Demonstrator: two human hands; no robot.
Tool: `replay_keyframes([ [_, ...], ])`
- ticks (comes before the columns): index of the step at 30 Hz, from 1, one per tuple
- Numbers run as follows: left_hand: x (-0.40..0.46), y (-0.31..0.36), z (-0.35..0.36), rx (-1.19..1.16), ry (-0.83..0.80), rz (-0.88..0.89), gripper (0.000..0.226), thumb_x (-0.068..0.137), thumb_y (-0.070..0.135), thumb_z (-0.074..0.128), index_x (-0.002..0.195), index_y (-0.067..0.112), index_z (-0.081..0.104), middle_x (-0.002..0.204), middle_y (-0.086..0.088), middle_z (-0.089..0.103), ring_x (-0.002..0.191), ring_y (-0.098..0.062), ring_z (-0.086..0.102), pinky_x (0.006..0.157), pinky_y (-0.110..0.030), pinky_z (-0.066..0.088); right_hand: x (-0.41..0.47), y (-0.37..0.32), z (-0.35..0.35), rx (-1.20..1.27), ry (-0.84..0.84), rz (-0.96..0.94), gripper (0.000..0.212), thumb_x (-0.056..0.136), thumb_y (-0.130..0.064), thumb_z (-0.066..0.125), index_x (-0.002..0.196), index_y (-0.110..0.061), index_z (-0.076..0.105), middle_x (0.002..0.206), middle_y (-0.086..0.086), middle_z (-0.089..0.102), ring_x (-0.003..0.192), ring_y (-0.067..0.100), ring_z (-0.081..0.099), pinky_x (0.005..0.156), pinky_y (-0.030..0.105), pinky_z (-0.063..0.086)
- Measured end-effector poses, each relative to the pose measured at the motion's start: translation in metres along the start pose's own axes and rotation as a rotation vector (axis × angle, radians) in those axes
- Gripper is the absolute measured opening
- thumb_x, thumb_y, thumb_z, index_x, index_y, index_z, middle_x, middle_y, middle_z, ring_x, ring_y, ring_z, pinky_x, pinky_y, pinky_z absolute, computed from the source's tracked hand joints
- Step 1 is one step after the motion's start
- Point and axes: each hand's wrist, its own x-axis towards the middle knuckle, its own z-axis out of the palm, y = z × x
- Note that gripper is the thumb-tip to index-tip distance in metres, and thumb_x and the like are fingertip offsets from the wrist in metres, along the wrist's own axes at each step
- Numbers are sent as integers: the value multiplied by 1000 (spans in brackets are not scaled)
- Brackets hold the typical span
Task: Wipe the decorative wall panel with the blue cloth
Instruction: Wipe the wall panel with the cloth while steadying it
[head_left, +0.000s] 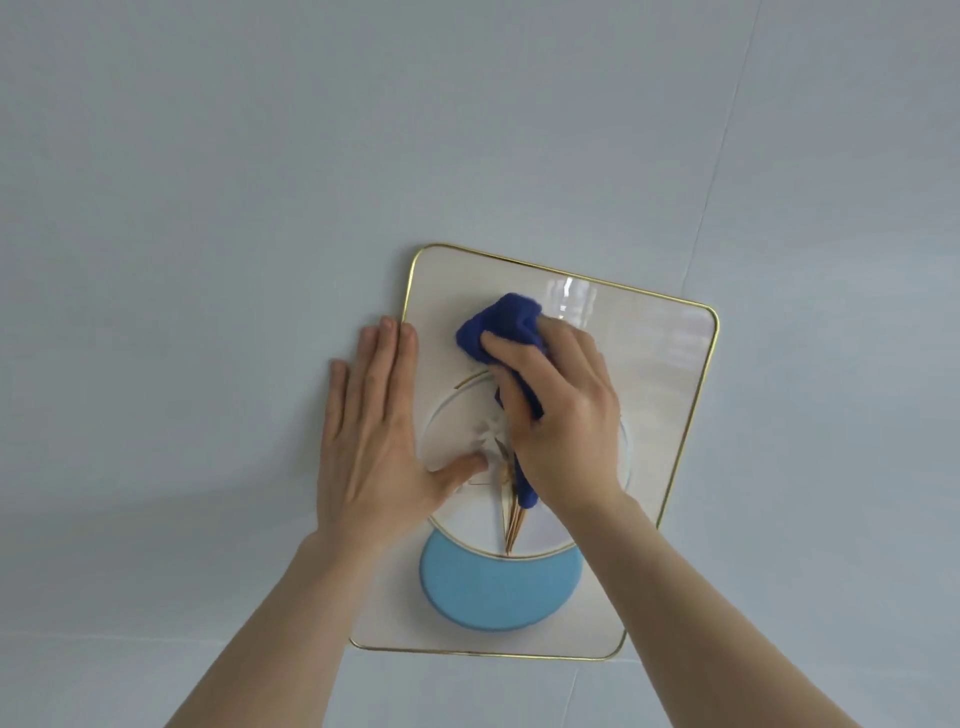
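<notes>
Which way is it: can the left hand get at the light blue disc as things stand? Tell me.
Probably yes. The left hand lies flat over the panel's left edge, and the light blue disc sits uncovered just below it, nothing between.

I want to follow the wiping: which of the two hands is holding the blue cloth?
The right hand holds the blue cloth, bunched against the panel. The left hand lies flat and open across the panel's left edge, holding nothing.

Two bare hands, the left hand (374, 431) at centre left of the frame and the right hand (561, 415) at centre; one blue cloth (501, 322) just above centre; one decorative wall panel (660, 374) at centre right; one light-blue disc (498, 592) at lower centre
</notes>
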Motion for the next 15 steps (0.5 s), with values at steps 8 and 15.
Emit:
replay_keyframes([
  [8,2,-11,13,-48,38,5,134,65,86,66,163,13,9,172,-3,11,161,-17,4,131,-43,1,-26,18,26,-135,-201,-260,36,102,-1,59,135,-14,68,145,21,59,151,39,37,118,56,41],
  [15,2,-15,13,-38,29,21,136,64,86,67,163,14,7,173,-5,12,161,-17,3,131,-42,-1,-9,25,33,-145,-161,-277,60,86,21,65,133,-15,69,147,20,58,150,38,40,114,54,46],
])
